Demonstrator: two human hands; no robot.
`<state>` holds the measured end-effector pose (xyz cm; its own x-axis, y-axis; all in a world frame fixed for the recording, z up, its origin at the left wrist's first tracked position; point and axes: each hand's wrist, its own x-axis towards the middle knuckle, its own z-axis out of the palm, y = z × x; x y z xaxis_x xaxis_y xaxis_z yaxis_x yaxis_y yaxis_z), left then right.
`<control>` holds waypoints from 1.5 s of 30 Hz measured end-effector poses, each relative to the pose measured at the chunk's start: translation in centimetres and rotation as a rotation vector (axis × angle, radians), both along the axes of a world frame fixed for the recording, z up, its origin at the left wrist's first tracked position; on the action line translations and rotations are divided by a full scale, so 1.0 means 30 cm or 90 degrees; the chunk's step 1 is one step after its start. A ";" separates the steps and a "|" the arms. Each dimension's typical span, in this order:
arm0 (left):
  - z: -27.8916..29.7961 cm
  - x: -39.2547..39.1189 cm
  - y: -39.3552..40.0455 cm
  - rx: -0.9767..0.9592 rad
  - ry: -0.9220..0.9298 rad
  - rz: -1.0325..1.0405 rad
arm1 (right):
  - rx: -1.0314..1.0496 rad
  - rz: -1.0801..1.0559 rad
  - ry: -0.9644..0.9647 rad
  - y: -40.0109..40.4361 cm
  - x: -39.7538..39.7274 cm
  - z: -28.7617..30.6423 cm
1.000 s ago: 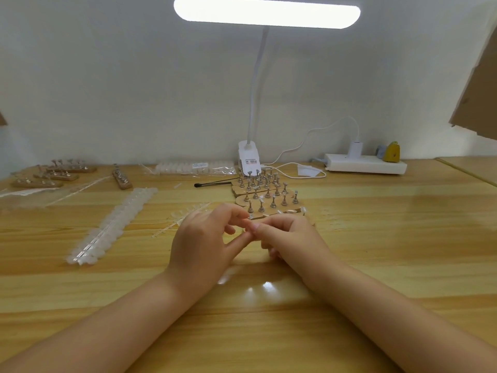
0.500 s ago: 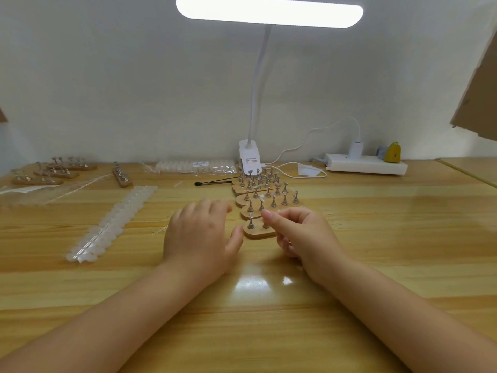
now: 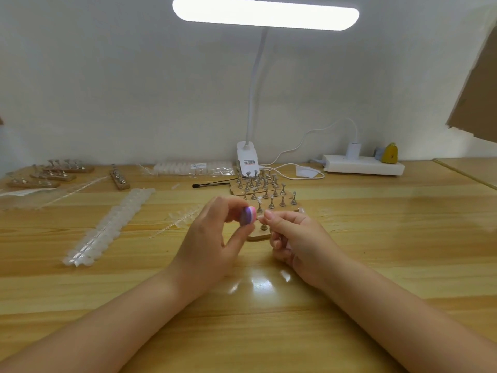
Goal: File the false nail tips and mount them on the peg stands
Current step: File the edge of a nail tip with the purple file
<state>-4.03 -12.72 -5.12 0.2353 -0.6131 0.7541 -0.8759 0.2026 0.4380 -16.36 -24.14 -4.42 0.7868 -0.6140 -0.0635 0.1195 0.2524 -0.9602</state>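
Note:
My left hand [image 3: 212, 238] pinches a small purple and pink filing block [image 3: 248, 215] between thumb and fingers, raised above the table. My right hand [image 3: 293, 238] pinches a tiny clear nail tip [image 3: 260, 218] at its fingertips, right beside the block. Just behind and between my hands stands a wooden peg stand [image 3: 258, 235] with a metal peg [image 3: 263, 226]. More wooden stands with several metal pegs [image 3: 265, 188] sit behind it.
Strips of clear nail tips [image 3: 107, 230] lie at the left, thinner strips [image 3: 183, 218] near my left hand. Further peg stands [image 3: 51, 173] sit far left. At the back stand a lamp clamp [image 3: 248, 162], a black brush [image 3: 209, 185] and a white power strip [image 3: 363, 165].
My left hand lay flat on the table; it has lifted and now holds the purple and pink block. My right hand stays at the front stand, pinching the nail tip beside the block.

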 end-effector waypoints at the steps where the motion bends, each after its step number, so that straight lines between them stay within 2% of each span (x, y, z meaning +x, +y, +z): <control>1: 0.000 -0.008 0.000 -0.003 -0.026 -0.019 | -0.010 0.010 0.002 0.001 0.000 -0.001; 4: -0.007 0.000 -0.004 0.014 -0.092 -0.027 | -0.023 0.049 -0.006 0.000 -0.006 0.004; 7: -0.014 0.014 -0.004 0.048 -0.052 0.036 | -0.016 0.069 -0.016 -0.004 -0.008 0.007; 9: -0.007 0.016 0.001 0.024 -0.031 0.047 | -0.030 0.064 -0.019 -0.002 -0.004 0.002; 13: 0.003 0.001 -0.001 0.004 -0.110 -0.030 | -0.052 0.067 -0.026 -0.001 -0.002 -0.008; 16: -0.004 0.002 0.000 0.058 -0.095 0.009 | -0.038 0.079 -0.028 -0.006 -0.008 -0.003; 18: -0.002 0.007 0.004 0.045 -0.091 0.043 | -0.037 0.075 -0.021 -0.005 -0.008 -0.002; 21: 0.003 0.001 0.008 -0.008 -0.172 0.043 | -0.052 0.059 -0.012 -0.001 -0.006 -0.007; 23: -0.003 -0.003 0.007 0.017 -0.206 0.082 | -0.053 0.064 -0.013 0.001 -0.006 -0.006; 26: -0.003 0.006 0.005 0.065 -0.175 0.167 | -0.033 0.067 -0.021 -0.001 -0.010 0.001; 31: 0.010 -0.011 0.012 -0.004 -0.192 0.089 | -0.048 0.079 -0.031 0.000 -0.011 -0.002; 35: 0.007 -0.015 0.007 0.077 -0.156 0.141 | -0.023 0.098 -0.051 -0.007 -0.016 0.004; 37: 0.009 -0.012 0.009 0.051 -0.125 0.139 | -0.020 0.088 -0.051 -0.008 -0.014 0.001; 40: 0.013 -0.019 0.014 -0.005 -0.158 0.104 | -0.026 0.081 -0.042 -0.007 -0.011 -0.006; 45: -0.002 -0.002 0.004 0.060 -0.164 0.158 | -0.007 0.081 -0.045 -0.009 -0.012 -0.002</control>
